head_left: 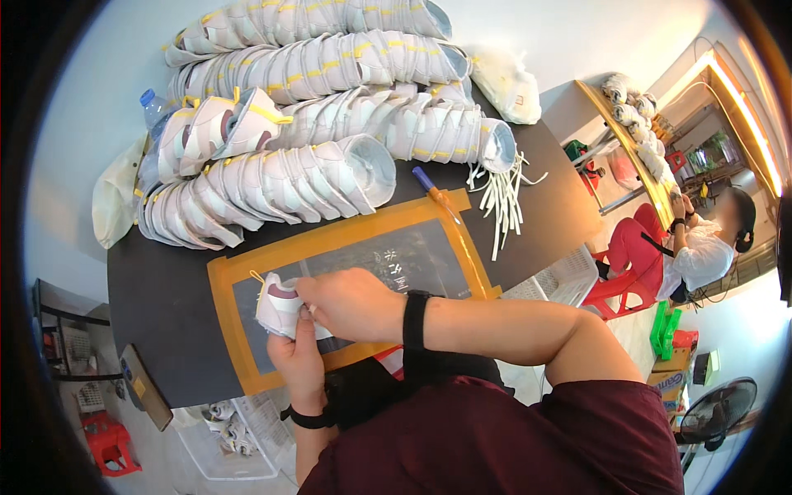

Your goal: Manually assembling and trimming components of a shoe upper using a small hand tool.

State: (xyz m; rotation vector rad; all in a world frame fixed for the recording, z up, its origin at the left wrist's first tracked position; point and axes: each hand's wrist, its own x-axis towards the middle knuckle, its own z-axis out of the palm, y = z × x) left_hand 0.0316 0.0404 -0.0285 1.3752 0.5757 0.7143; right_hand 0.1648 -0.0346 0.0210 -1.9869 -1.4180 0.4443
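Observation:
Both hands hold one small shoe upper (279, 307) above the taped panel on the dark table. It is white and pale pink with a maroon patch, and a yellow loop sticks up from its heel end. My left hand (299, 359) grips it from below, thumb pointing up. My right hand (351, 304) is closed at its right side, with fingers bent; they partly hide the upper. Beyond the hands lie long nested rows of similar uppers (264, 186) with yellow loops.
Orange tape (227, 326) frames the panel. A blue-ended pen-like tool (436, 195) lies across its far right corner. White strips (505, 206) hang by the uppers. White crates (247, 474) stand below the table. At right, another person (701, 247) sits on a red chair (615, 297).

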